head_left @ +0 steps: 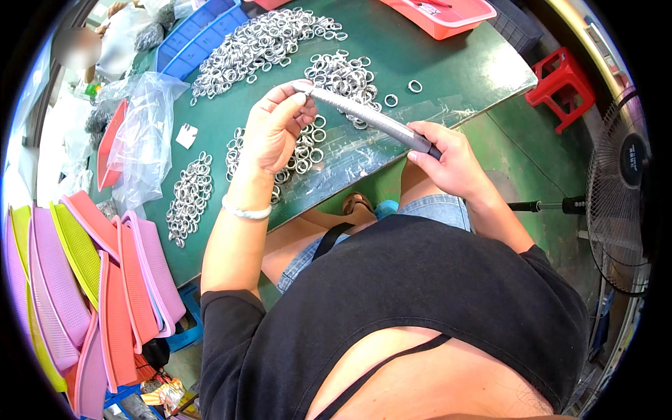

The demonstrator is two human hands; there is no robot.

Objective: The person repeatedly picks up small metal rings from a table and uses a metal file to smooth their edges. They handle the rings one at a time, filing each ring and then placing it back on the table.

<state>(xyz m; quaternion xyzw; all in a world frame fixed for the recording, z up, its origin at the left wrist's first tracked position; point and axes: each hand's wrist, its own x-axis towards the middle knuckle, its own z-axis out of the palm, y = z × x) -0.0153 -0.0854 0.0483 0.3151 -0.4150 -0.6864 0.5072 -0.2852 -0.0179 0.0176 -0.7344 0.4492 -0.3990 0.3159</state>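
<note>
My right hand (448, 157) grips the dark handle end of a long rod (364, 115) packed with metal rings along its length. My left hand (276, 126) pinches the rod's far tip between thumb and fingers, above a small heap of silver rings (306, 150) on the green table (231, 105). A white bracelet sits on my left wrist. More ring piles lie beyond: a big one (259, 45) at the back and another (343, 73) just past the rod.
A strung bundle of rings (187, 196) lies at the table's left. Clear plastic bags (143, 133), a blue crate (196, 31), an orange tray (441, 14), stacked pastel baskets (91, 280), a red stool (560, 87) and a floor fan (619, 203) surround me. Another person sits far left.
</note>
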